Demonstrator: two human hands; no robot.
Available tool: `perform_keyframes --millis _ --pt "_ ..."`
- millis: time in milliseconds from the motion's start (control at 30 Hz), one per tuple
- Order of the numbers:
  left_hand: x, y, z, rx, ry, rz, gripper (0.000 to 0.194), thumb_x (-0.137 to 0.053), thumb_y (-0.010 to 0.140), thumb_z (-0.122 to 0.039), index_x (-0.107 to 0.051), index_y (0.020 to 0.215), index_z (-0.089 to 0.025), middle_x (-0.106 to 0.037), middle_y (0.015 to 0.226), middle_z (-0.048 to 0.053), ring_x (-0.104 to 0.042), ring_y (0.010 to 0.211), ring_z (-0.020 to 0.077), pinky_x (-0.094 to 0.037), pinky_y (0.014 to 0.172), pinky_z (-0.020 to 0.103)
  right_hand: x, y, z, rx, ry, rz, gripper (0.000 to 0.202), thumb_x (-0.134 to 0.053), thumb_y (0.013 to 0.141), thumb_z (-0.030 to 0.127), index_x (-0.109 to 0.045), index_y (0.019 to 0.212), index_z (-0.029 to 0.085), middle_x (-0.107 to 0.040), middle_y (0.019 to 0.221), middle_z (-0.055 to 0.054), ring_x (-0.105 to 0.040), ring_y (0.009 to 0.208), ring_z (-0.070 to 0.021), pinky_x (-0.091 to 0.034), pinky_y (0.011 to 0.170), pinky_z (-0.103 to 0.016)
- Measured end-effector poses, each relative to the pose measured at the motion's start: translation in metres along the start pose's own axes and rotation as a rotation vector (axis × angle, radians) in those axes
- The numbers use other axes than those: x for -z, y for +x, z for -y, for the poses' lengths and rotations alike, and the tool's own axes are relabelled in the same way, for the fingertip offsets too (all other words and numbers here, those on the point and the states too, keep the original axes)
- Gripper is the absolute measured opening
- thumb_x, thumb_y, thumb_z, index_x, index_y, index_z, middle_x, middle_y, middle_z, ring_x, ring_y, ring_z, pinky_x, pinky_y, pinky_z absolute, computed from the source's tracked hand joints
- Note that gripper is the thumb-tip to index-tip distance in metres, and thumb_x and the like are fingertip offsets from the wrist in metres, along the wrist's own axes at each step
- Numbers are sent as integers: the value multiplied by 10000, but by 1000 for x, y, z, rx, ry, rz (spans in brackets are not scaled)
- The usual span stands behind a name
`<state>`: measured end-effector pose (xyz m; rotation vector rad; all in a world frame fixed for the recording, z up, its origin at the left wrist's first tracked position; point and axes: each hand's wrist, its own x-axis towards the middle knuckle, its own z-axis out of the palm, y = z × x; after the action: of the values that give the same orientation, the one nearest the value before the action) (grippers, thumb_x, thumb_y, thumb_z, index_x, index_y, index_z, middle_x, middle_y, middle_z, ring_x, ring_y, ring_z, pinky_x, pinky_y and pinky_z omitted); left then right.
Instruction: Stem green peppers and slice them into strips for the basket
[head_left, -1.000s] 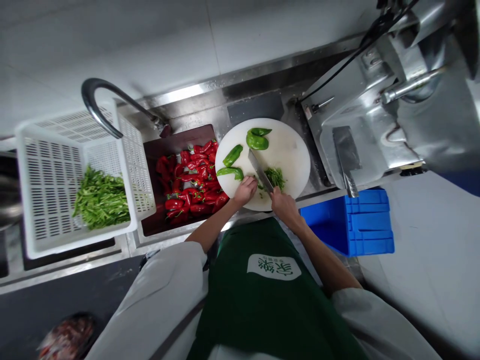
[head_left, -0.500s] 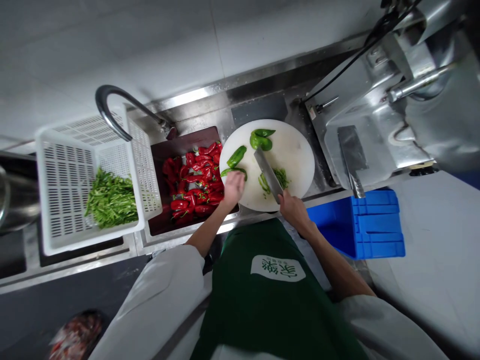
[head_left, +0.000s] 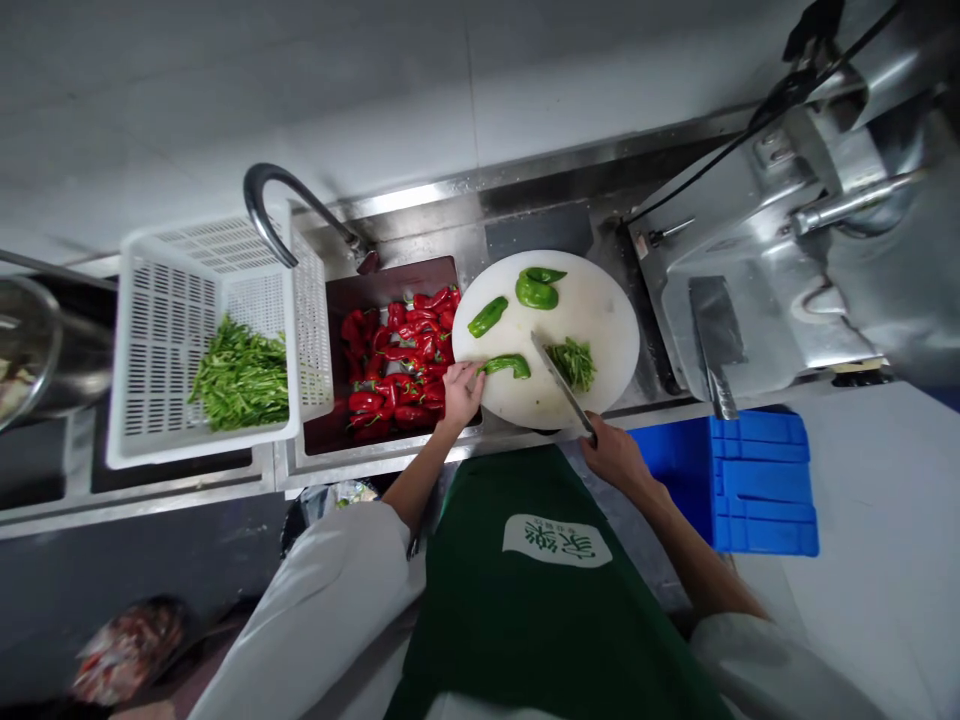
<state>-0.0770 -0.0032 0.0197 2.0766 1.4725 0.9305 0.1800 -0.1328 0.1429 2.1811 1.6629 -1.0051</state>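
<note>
My left hand (head_left: pixel 462 393) pinches the stem end of a curved green pepper (head_left: pixel 513 364) at the left front of the round white cutting board (head_left: pixel 613 345). In my right hand (head_left: pixel 611 450) is the handle of a cleaver (head_left: pixel 561 378); its blade slants up and left over the board, just left of a pile of green pepper strips (head_left: pixel 574 363). A whole-looking green pepper piece (head_left: pixel 488 316) lies at the board's left. Further back sits a bulkier green pepper (head_left: pixel 537 291). The blade and the held pepper are apart.
Left of the board, red peppers (head_left: pixel 401 350) fill a sink basin. A white slotted basket (head_left: pixel 311 350) holds green strips under a curved faucet (head_left: pixel 262 200). At right, a second cleaver (head_left: pixel 716 320) lies on a steel machine, above a blue crate (head_left: pixel 761 480).
My left hand has brought the curved pepper rightward from the board's left edge. The cleaver has swung edge-on and moved away from the back pepper. The strips now lie right of the blade.
</note>
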Motion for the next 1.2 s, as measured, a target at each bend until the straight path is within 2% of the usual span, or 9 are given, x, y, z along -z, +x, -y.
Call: perform_keyframes --millis 167,267,367,467,600,800,1000,1133,1200 --pt "25 -34 4 196 -98 -256 273 -432 986 -310 -669 1020 -179 -675 981 89 -634 940 195 -525 873 356 -2 -12 12 130 45 19 692 -476 915 177 -227 1560 167 -699 1159 -124 -662 1021 -247 -458 857 -292" --pt "42 -61 11 274 -88 -266 258 -448 967 -303 -675 959 -179 -677 919 75 -648 883 189 -537 834 342 -17 -12 28 114 -90 -82 647 -394 963 217 -189 1576 191 -702 1096 -127 -678 933 -243 -479 816 -309" --pt "56 -86 16 314 -64 -258 249 -447 953 -282 -675 937 -183 -673 885 65 -645 840 182 -540 793 328 -41 -2 39 117 -178 -8 668 -371 966 199 -121 1585 174 -706 1060 -137 -687 883 -226 -491 790 -297" --pt "67 -102 20 352 -51 -258 240 -447 940 -260 -674 938 -184 -674 887 64 -638 838 180 -535 788 325 -60 7 38 91 -250 100 718 -389 945 166 -67 1586 164 -725 981 -133 -699 856 -231 -498 778 -300" --pt "74 -111 24 403 -80 -278 225 -465 911 -241 -678 928 -171 -677 907 70 -641 860 180 -528 819 327 -69 9 31 107 -305 -4 727 -372 967 209 6 1587 197 -720 976 -123 -698 841 -238 -498 767 -311" --pt "74 -91 25 401 -142 -271 234 -461 924 -257 -681 908 -181 -670 890 60 -644 852 176 -524 803 306 -82 9 31 81 -313 10 743 -393 969 195 19 1587 218 -715 956 -124 -700 813 -236 -493 754 -315" --pt "64 -41 26 281 -215 -238 242 -469 945 -268 -692 924 -177 -683 908 68 -638 876 189 -514 835 327 -78 8 28 35 -217 -29 719 -416 936 176 -120 1589 230 -726 926 -111 -696 802 -255 -503 761 -344" --pt "37 2 12 206 -154 -49 254 -475 963 -281 -700 960 -164 -678 943 88 -617 902 208 -497 863 349 -55 6 16 157 166 -76 755 -471 848 168 -248 1567 227 -736 985 -82 -685 803 -218 -516 764 -302" --pt "18 21 0 171 -49 76 243 -555 938 -346 -707 951 -157 -670 987 115 -586 955 248 -472 906 395 -43 4 5 198 396 -75 733 -467 818 199 -326 1538 189 -731 902 -56 -655 669 -184 -521 670 -278"
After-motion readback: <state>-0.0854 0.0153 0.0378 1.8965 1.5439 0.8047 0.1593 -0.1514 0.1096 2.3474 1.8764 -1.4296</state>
